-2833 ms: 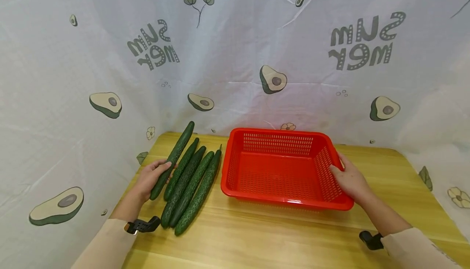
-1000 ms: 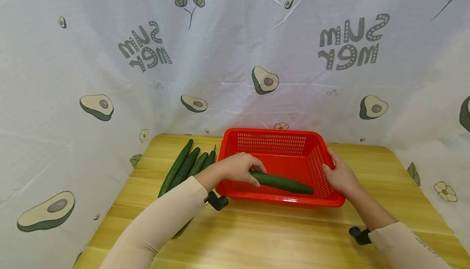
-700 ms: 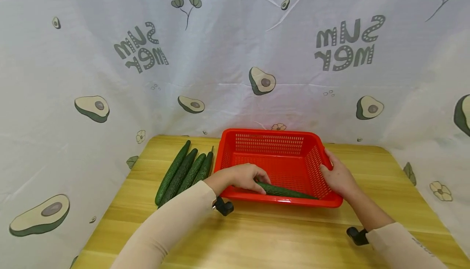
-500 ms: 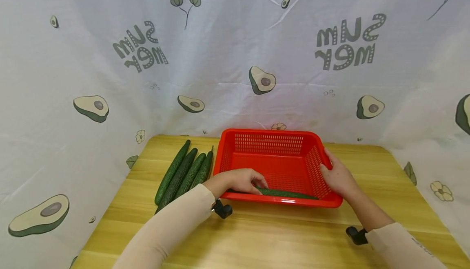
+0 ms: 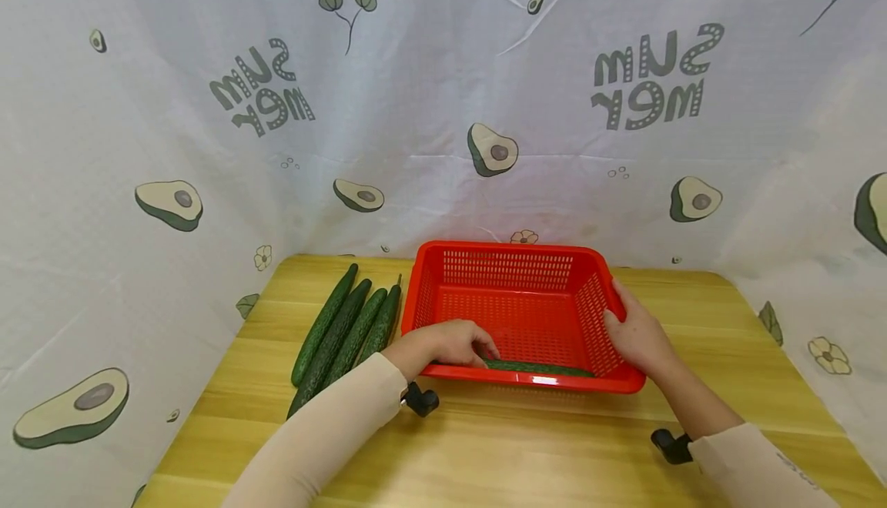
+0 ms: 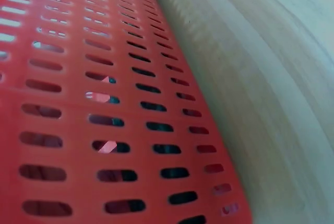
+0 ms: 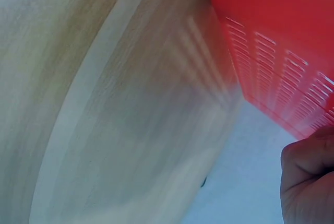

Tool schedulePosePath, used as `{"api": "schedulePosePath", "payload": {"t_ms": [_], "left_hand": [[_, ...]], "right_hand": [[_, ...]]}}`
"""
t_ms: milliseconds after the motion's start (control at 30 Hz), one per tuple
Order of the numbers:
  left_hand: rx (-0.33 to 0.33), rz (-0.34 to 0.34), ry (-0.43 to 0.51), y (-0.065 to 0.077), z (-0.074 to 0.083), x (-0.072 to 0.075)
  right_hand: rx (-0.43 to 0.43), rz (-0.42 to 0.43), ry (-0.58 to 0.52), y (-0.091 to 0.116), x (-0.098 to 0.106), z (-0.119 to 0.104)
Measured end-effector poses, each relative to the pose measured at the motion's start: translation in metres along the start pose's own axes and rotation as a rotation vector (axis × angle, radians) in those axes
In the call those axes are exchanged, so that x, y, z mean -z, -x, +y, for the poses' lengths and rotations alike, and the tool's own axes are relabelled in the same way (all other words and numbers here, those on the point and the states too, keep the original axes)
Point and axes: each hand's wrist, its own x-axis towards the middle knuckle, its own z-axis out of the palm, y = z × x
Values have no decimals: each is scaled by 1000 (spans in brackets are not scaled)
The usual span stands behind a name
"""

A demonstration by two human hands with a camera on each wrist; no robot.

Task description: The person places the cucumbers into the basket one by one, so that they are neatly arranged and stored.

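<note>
A red slotted plastic basket (image 5: pixel 513 248) stands on the table in the middle of the head view. One dark green cucumber (image 5: pixel 543 369) lies lengthwise inside, along the near wall. My left hand (image 5: pixel 459 342) reaches over the near-left rim, its fingers curled down at the cucumber's left end, which the hand hides. In the left wrist view the basket's wall (image 6: pixel 78 98) covers the hand, and dark green shows through the slots. My right hand (image 5: pixel 639 335) grips the basket's right rim, thumb on the inner side; part of that hand (image 7: pixel 309 179) shows in the right wrist view.
Several cucumbers (image 5: pixel 334 336) lie side by side on the wooden table (image 5: pixel 540 454), left of the basket; my left sleeve (image 5: pixel 326 423) covers the near ends of some. A white printed cloth (image 5: pixel 416 108) hangs behind and beside the table.
My left hand has carried one cucumber from the row on the left into the basket and lowered it to the near wall. The right hand has kept its grip on the rim.
</note>
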Motion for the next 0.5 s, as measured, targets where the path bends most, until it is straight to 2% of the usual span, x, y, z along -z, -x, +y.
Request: {"api": "schedulePosePath", "payload": {"t_ms": [300,500], "left_hand": [[32,-2,-17,0,-4,2],[8,-3,-28,1,-1,3]], "right_hand": [[-33,-15,10,1,-1,-2],[-27,-4,29,3,0,-3]]}}
